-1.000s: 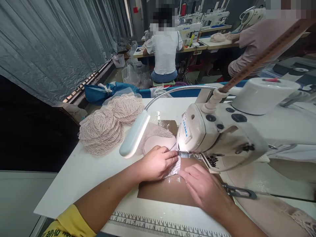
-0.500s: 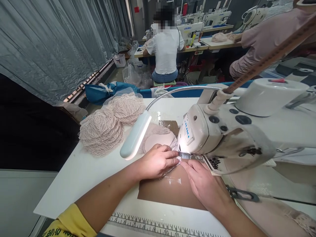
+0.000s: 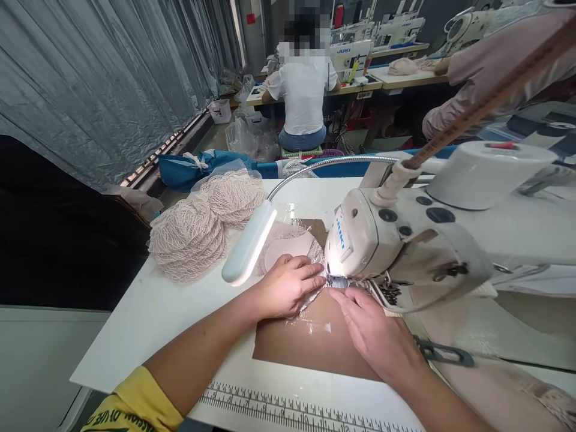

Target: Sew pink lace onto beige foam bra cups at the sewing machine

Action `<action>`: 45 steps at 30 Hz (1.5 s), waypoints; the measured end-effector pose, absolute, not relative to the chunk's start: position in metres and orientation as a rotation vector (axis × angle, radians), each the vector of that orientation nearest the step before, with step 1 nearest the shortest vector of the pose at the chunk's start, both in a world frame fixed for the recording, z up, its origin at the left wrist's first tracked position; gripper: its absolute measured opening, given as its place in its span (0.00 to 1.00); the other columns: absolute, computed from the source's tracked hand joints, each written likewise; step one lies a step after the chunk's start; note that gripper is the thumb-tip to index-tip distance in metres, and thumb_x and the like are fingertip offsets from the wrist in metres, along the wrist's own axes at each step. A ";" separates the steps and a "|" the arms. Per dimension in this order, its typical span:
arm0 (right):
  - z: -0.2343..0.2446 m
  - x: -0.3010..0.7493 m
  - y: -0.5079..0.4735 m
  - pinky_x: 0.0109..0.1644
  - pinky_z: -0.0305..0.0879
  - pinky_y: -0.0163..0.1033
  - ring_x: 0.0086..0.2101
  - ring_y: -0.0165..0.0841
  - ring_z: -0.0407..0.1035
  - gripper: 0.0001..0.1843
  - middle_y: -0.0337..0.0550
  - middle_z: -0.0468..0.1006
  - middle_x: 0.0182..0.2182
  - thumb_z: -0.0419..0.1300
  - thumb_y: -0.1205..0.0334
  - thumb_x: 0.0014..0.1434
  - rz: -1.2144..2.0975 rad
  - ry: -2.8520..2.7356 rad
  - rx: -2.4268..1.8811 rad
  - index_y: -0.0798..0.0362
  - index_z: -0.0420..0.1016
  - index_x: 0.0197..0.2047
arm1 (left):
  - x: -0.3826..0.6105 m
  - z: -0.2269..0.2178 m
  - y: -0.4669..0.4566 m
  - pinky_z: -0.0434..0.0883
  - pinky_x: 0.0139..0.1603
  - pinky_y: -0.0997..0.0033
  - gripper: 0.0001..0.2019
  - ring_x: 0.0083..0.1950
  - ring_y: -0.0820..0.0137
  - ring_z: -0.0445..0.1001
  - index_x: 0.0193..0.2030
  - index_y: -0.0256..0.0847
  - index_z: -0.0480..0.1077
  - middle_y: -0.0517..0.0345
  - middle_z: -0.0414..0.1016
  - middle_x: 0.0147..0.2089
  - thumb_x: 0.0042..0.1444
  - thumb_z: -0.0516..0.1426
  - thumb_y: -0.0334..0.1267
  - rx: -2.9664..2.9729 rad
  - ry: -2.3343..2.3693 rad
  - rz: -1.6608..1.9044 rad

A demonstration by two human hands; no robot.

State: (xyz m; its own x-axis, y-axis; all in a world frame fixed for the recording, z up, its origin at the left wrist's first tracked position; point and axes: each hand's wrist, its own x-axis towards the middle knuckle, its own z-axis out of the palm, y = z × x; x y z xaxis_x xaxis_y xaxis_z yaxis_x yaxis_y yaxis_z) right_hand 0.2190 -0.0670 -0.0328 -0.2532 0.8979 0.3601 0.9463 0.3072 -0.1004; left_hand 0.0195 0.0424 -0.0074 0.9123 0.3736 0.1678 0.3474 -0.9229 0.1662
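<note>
Left hand (image 3: pixel 288 287) flat on lace piece (image 3: pixel 292 249), right hand (image 3: pixel 373 330) alongside

Left arm (image 3: pixel 198 360): short yellow sleeve (image 3: pixel 135 408) with dark printed lettering. Right arm (image 3: pixel 432 396): bare, no sleeve visible.

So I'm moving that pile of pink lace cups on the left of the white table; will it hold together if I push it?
Probably not. The pile of pink lace cups looks open-meshed and light, loosely nested, so a push would likely topple or spread it. The lace seems soft, so cups may flatten when gripped. It sits near the white table edge.
</note>
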 end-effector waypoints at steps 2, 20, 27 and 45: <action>-0.033 0.220 -0.068 0.29 0.65 0.36 0.32 0.34 0.74 0.21 0.51 0.79 0.45 0.49 0.71 0.61 -0.194 -2.227 -1.652 0.52 0.77 0.53 | 0.020 -0.004 0.041 0.63 0.51 0.57 0.16 0.58 0.57 0.63 0.56 0.39 0.66 0.44 0.69 0.57 0.62 0.51 0.35 2.976 0.590 0.276; -0.032 0.228 -0.071 0.29 0.66 0.36 0.31 0.35 0.73 0.20 0.51 0.81 0.41 0.48 0.67 0.63 -0.217 -2.186 -1.669 0.52 0.79 0.48 | 0.022 0.018 0.014 0.70 0.40 0.68 0.12 0.42 0.65 0.71 0.43 0.36 0.72 0.50 0.73 0.48 0.63 0.51 0.40 2.880 0.578 0.020; -0.026 0.225 -0.072 0.36 0.69 0.38 0.35 0.36 0.72 0.19 0.48 0.80 0.38 0.48 0.72 0.61 -0.078 -2.249 -1.429 0.57 0.78 0.47 | 0.023 0.010 0.007 0.69 0.46 0.64 0.15 0.46 0.63 0.68 0.53 0.36 0.69 0.50 0.68 0.58 0.63 0.50 0.39 2.887 0.538 0.151; -0.029 0.225 -0.075 0.39 0.65 0.38 0.36 0.35 0.71 0.16 0.47 0.81 0.38 0.50 0.71 0.63 -0.096 -2.185 -1.404 0.58 0.76 0.47 | 0.025 0.006 0.004 0.65 0.43 0.62 0.17 0.47 0.62 0.66 0.55 0.36 0.67 0.51 0.68 0.59 0.65 0.46 0.40 2.935 0.628 0.187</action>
